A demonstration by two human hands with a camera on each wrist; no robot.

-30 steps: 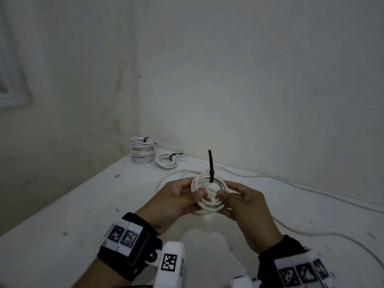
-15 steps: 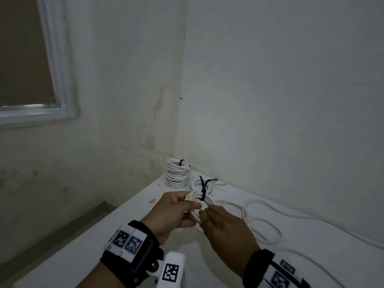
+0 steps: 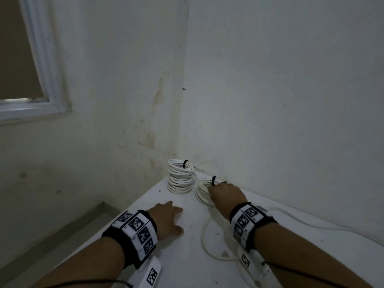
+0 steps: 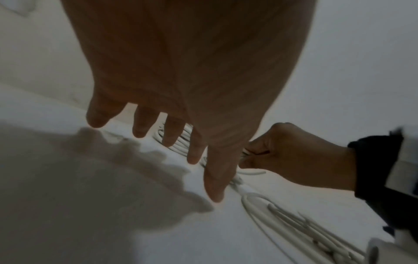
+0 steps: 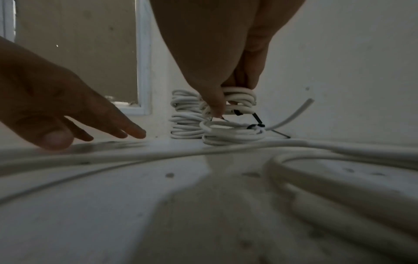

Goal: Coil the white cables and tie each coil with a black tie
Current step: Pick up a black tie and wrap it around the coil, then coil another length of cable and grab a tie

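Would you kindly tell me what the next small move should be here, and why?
Probably lower the tied coil the last bit onto the coil on the table and let go. The right hand pinches it just above that coil, its black tie is already on, and the left hand lies open nearby.

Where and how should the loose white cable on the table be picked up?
Probably pinch the loose white cable at the bare bend of its loop, from above on its left. It lies flat on the table there, and the left hand is open and nearest. The right hand grips a tied coil.
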